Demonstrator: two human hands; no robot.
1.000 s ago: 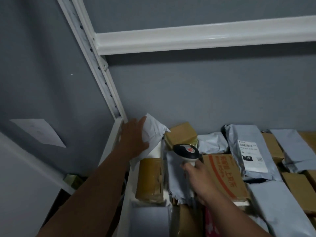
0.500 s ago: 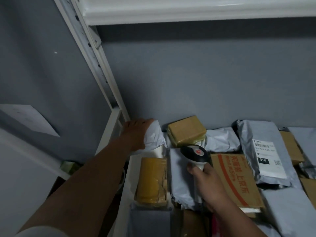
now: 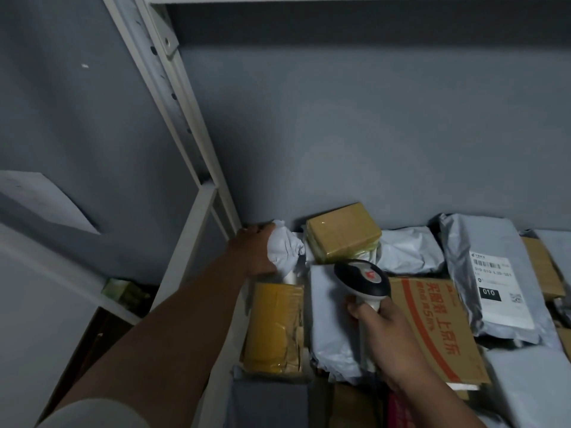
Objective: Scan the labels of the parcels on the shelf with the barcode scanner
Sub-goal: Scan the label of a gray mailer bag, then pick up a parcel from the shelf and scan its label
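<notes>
The right hand [image 3: 390, 338] is wrapped round the handle of the barcode scanner [image 3: 362, 281], whose black and white head tips forward over a grey plastic mailer [image 3: 332, 322] near the front of the shelf. The left hand [image 3: 254, 253] reaches to the back left corner and grips the crumpled top of a white plastic parcel [image 3: 285, 250], fingers curled over it beside the white metal upright [image 3: 173, 97]. Just in front of that parcel stands a box wrapped in yellow tape [image 3: 276, 329]. A brown taped box [image 3: 343, 231] leans against the grey back wall [image 3: 355, 125]. To the right of the scanner lies one flat cardboard carton with red print [image 3: 438, 329], then a grey mailer [image 3: 494, 273] showing the one label [image 3: 500, 291] that can be read, marked 010. More grey mailers and brown boxes crowd the right edge, too overlapped to count. A white sheet of paper [image 3: 46, 199] is stuck to the left wall
</notes>
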